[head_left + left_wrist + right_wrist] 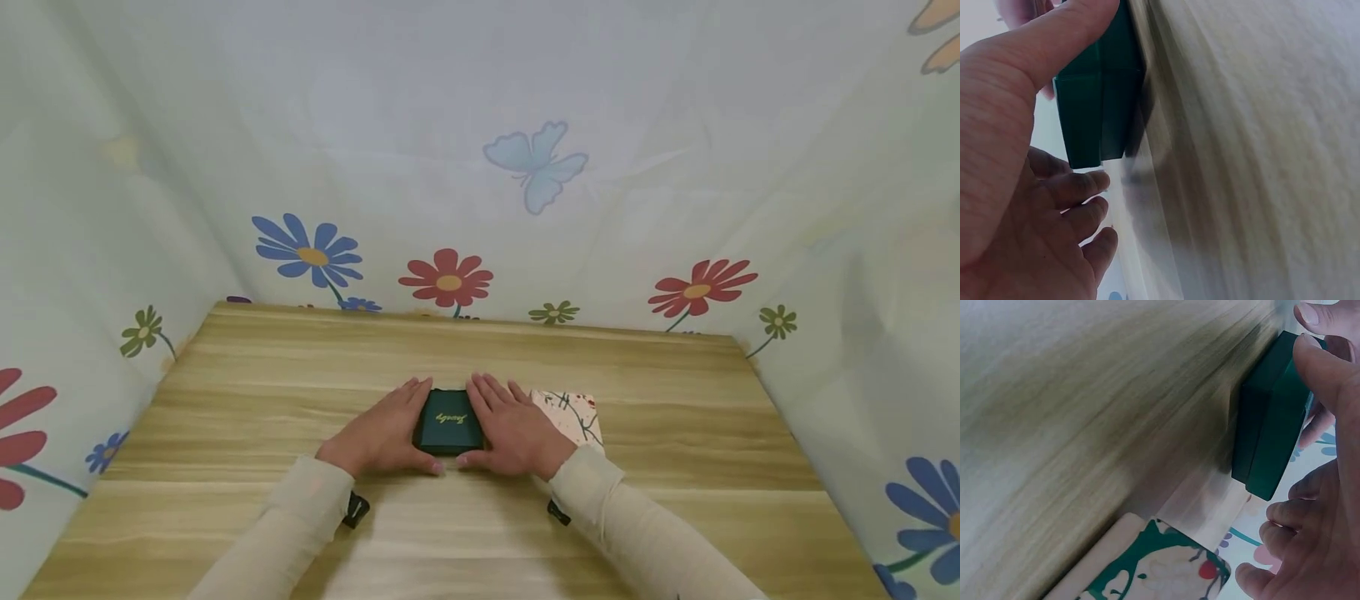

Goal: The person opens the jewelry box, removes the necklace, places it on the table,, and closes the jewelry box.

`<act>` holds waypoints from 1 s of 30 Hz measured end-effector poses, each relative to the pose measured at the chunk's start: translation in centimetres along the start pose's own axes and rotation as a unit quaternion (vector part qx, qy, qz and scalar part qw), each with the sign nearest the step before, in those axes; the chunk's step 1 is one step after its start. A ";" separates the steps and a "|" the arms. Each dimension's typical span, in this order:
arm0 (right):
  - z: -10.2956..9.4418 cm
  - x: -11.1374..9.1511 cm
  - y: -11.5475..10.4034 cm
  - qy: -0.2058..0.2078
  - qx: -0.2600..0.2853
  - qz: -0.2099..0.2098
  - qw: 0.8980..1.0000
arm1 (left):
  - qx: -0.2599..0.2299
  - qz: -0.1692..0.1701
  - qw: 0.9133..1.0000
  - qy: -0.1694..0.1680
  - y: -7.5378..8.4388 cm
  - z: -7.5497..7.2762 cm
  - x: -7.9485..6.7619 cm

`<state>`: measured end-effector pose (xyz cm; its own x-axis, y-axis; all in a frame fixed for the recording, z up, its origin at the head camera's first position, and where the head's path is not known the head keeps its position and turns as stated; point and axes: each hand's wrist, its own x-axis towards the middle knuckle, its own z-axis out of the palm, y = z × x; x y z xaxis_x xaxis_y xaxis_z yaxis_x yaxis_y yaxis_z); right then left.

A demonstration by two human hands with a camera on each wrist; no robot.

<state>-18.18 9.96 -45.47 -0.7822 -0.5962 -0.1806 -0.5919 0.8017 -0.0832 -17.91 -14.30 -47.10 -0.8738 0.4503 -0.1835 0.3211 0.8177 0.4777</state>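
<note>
A small dark green jewelry box (pixel 451 422) with gold script on its lid lies flat on the wooden table, the script upside down from here. Along its left side rests my left hand (pixel 385 429), fingers pointing away and thumb at the near edge. My right hand (pixel 517 427) mirrors it on the right side. In the left wrist view, the thumb (pixel 1054 37) overlaps the near side of the box. The right wrist view shows the thumb (pixel 1319 369) touching a near corner of the box, while the other fingers are loosely extended past its side.
Just right of my right hand lies a pale square box (pixel 573 417) patterned with green branches and red dots, partly covered by the hand. The wooden table (pixel 247 400) is bounded by white cloth walls (pixel 360 125) printed with flowers and butterflies.
</note>
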 end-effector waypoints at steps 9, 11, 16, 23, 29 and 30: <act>0.1 -0.2 -0.3 0.005 0.002 -0.002 1.000 | -0.007 0.012 1.000 0.014 0.1 0.4 -0.2; 0.1 -0.2 -0.3 0.004 0.003 -0.002 1.000 | -0.007 0.012 1.000 0.013 0.1 0.3 -0.1; 0.1 0.0 -0.3 0.002 0.004 -0.002 1.000 | -0.012 0.009 1.000 0.012 0.1 0.3 0.0; 0.7 0.3 -0.1 -0.005 0.000 -0.001 1.000 | -0.011 0.011 1.000 0.015 0.0 0.4 0.1; 0.9 0.4 0.0 -0.002 0.000 -0.006 1.000 | -0.014 0.016 0.999 0.029 -0.3 0.6 0.2; 0.9 0.4 0.0 -0.001 -0.001 -0.007 1.000 | -0.017 0.018 0.999 0.034 -0.3 0.7 0.3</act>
<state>-18.31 9.75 -46.37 -0.7729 -0.6078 -0.1822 -0.6036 0.7928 -0.0845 -18.00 -14.18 -47.87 -0.8851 0.4529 -0.1072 0.3411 0.7880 0.5125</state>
